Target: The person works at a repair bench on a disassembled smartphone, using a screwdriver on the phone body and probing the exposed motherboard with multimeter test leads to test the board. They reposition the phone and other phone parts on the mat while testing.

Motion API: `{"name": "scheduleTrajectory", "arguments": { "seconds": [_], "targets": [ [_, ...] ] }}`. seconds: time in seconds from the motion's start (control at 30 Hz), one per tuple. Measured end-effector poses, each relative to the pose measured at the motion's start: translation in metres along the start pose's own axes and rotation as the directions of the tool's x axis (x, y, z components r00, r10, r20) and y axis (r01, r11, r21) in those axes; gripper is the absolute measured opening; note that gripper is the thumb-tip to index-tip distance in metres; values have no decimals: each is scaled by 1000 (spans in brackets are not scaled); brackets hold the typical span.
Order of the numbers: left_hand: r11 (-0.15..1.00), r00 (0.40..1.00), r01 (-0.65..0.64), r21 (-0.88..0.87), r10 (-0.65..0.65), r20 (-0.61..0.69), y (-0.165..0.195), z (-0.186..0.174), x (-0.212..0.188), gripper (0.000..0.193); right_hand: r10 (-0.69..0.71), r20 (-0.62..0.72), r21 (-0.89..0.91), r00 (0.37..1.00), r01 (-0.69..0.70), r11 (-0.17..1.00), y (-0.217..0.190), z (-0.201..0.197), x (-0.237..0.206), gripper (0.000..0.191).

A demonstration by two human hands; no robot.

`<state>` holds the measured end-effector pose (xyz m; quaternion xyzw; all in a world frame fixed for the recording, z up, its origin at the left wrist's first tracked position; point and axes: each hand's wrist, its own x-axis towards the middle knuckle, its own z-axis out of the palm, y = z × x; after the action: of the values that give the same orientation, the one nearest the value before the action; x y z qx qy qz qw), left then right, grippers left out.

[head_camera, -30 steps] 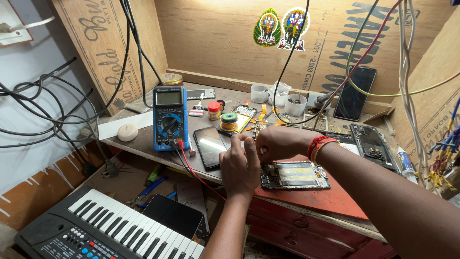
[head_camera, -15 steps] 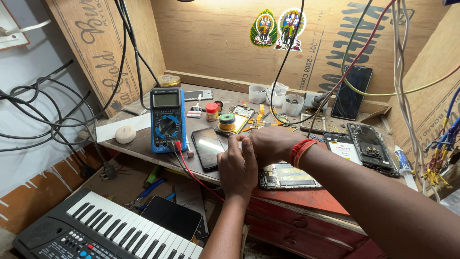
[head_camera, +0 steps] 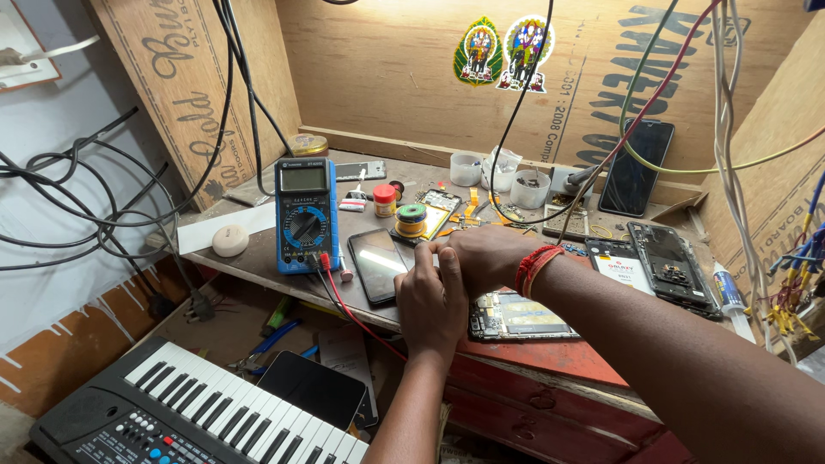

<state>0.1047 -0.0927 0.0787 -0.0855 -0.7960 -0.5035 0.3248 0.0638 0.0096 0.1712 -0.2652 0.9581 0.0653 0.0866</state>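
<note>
Hands meet over the bench's front edge: the left hand (head_camera: 432,296) and right hand (head_camera: 481,256) are pressed together, fingers curled narrow around something too small and hidden to identify. Since a second ago they have shifted slightly toward the dark phone (head_camera: 378,264) lying face-up just beside them, so the fine work continues in place. An opened phone chassis (head_camera: 516,316) lies near the right wrist. Room is tight: the blue multimeter (head_camera: 305,215) stands to the left, its red lead (head_camera: 357,314) trailing over the edge, and hanging wires (head_camera: 516,112) cross above.
</note>
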Motion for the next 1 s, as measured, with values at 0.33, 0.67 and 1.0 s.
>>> {"name": "scheduleTrajectory", "arguments": {
  "seconds": [0.33,0.67,1.0],
  "targets": [
    [1000,1000,-27,-15,27,-16,-1,-7,1,59,-28,-51,-80,998,24,997,-5,6,1,39],
    [1000,1000,-10,-1,10,10,-1,-9,3,59,-140,-95,27,986,143,989,3,13,-2,29],
    [1000,999,6,-6,-5,35,0,-13,2,60,-339,-109,38,934,345,938,18,20,-8,17]
  ]
}}
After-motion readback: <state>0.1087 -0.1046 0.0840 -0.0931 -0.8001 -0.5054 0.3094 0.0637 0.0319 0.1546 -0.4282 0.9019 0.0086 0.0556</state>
